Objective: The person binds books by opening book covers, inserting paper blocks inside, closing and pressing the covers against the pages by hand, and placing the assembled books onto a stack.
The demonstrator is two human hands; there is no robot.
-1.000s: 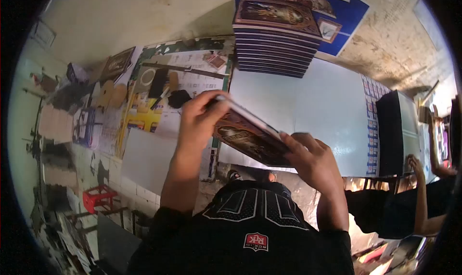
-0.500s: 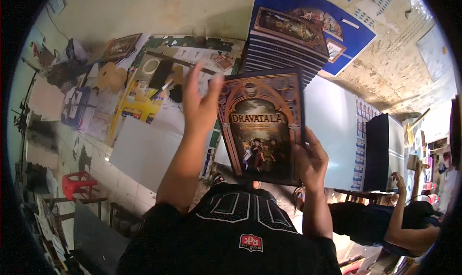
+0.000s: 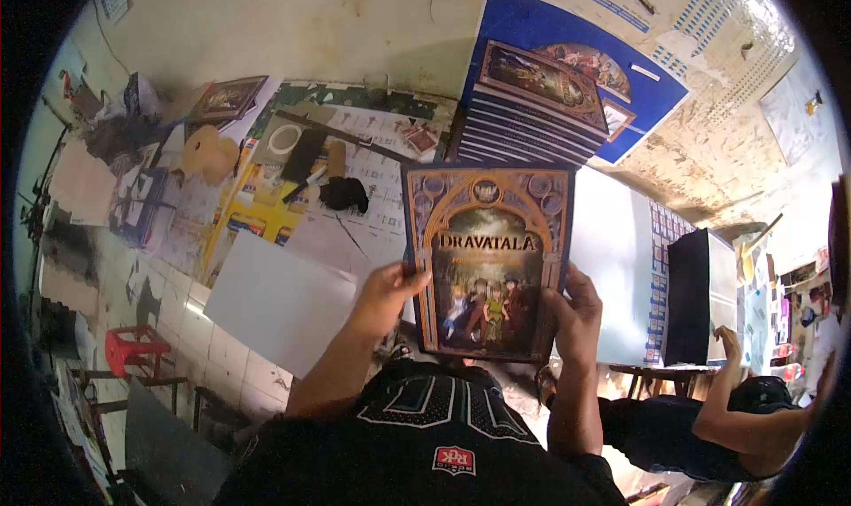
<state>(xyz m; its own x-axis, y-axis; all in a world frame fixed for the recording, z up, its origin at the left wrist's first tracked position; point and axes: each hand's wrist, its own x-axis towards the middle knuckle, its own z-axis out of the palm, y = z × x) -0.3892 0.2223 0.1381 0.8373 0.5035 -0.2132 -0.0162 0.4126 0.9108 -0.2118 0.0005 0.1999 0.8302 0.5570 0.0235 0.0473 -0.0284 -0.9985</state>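
A hardcover book (image 3: 486, 262) titled "DRAVATALA", its dark cover framed by an ornate arch with several figures, is held up in front of my body. My left hand (image 3: 390, 295) grips its left edge, thumb on the cover. At the lower right edge my right hand (image 3: 574, 315) holds it too, thumb in front and the other fingers partly hidden behind. Beyond the book's top edge rises a stack of similar books (image 3: 532, 116), the uppermost one lying cover up.
Left is a cluttered table with a ruler (image 3: 324, 127), a tape roll (image 3: 284, 139), a black cloth-like item (image 3: 344, 193) and a white sheet (image 3: 279, 298). A red stool (image 3: 137, 348) stands lower left. At right, another person's arm (image 3: 731, 373) is near a black panel (image 3: 688, 298).
My left hand has come down from above the book's upper left corner and now grips its left edge. The book has turned more upright and faces me squarely.
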